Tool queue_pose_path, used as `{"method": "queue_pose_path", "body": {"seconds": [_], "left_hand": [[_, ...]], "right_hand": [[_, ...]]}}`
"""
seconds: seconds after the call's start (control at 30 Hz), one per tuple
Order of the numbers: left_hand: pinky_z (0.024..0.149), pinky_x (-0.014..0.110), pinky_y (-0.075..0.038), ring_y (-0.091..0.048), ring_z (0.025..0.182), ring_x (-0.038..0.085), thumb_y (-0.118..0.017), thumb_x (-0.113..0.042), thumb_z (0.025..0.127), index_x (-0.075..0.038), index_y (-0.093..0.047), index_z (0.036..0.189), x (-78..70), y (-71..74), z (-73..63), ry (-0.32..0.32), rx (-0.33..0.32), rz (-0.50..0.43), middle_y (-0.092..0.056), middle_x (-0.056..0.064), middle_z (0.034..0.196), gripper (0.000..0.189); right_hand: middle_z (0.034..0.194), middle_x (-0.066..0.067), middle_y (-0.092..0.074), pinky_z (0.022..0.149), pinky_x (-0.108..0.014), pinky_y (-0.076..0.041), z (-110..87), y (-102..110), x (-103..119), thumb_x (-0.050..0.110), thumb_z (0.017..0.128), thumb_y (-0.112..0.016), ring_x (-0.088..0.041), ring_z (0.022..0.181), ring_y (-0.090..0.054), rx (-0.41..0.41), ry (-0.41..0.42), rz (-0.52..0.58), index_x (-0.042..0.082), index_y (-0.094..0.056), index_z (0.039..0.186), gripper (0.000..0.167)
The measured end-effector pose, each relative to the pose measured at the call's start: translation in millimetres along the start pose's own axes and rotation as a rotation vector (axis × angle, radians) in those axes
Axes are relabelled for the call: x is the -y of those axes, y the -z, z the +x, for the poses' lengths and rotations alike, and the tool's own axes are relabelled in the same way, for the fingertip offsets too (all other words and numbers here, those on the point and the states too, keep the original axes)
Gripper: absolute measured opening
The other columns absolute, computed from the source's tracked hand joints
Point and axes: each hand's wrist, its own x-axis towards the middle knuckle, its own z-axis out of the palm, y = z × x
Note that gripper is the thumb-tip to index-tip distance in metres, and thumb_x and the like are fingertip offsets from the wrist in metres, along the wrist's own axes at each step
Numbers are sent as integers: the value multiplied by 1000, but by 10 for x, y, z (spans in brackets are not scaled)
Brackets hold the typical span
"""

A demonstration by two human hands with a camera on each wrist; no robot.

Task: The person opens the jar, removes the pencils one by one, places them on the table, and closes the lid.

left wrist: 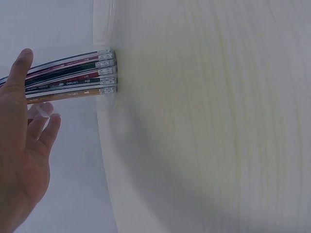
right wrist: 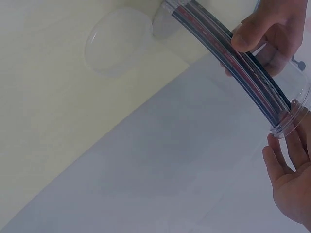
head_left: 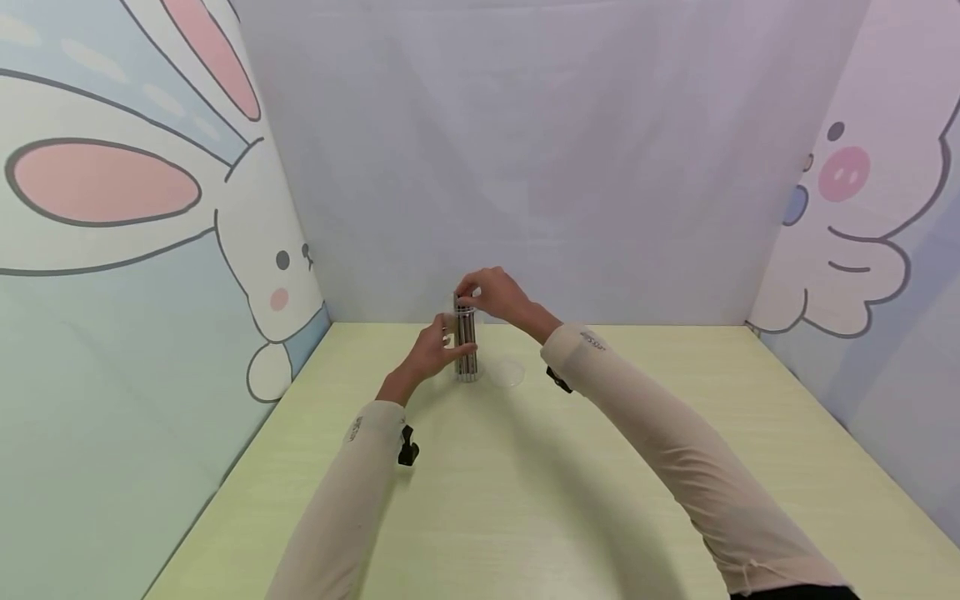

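Note:
A clear cylindrical jar (head_left: 468,377) stands upright near the back of the table, with several pencils (head_left: 467,333) inside. In the left wrist view the pencils (left wrist: 73,80) show dark, red and tan barrels, their eraser ends at the jar's bottom. My left hand (head_left: 429,353) grips the jar from the left, thumb across its front and fingers behind. At the jar's mouth, my right hand (head_left: 498,293) pinches the pencils' upper ends with thumb and fingertips. The right wrist view shows those right fingers (right wrist: 287,143) at the clear rim; exactly how many pencils they hold is hidden.
A round clear lid (head_left: 507,372) lies on the pale wooden table (head_left: 480,500) just right of the jar. Behind stands a plain grey-white wall (head_left: 525,167). Side panels carry a cartoon rabbit (head_left: 255,242) at left and a white cartoon figure (head_left: 862,208) at right.

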Motion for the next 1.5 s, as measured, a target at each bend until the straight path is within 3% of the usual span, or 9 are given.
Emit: {"method": "queue_pose_path", "body": {"seconds": [0.4,0.63,1.23,1.5], "left_hand": [[116,47,-47,-49,142,39,-77,-35,97,-4,-36,139,-30,-11,0,-7,-14,14,-47,21,147,66],[117,46,-45,-49,142,36,-77,-33,97,-4,-35,142,-34,-27,16,-12,-17,17,-48,20,146,68],[116,46,-46,-50,140,37,-78,-32,96,-3,-38,138,-25,-36,20,-18,-26,20,-50,21,143,65],[116,45,-46,-50,140,36,-78,-33,96,-3,-37,141,-12,-57,43,-25,-20,26,-50,20,144,68]], "right_hand": [[107,-6,-77,86,-35,-62,-24,-18,-8,14,99,-74,-17,96,-74,-34,6,42,8,-75,109,12],[108,-5,-78,88,-37,-61,-16,22,-25,16,101,-71,-17,97,-74,-40,9,28,10,-78,111,14],[115,-10,-77,92,-36,-61,51,239,9,14,101,-70,-21,103,-74,-133,34,50,6,-78,118,20],[116,-11,-77,92,-36,-61,105,402,69,13,102,-69,-21,104,-74,-165,9,65,6,-78,119,21]]}}
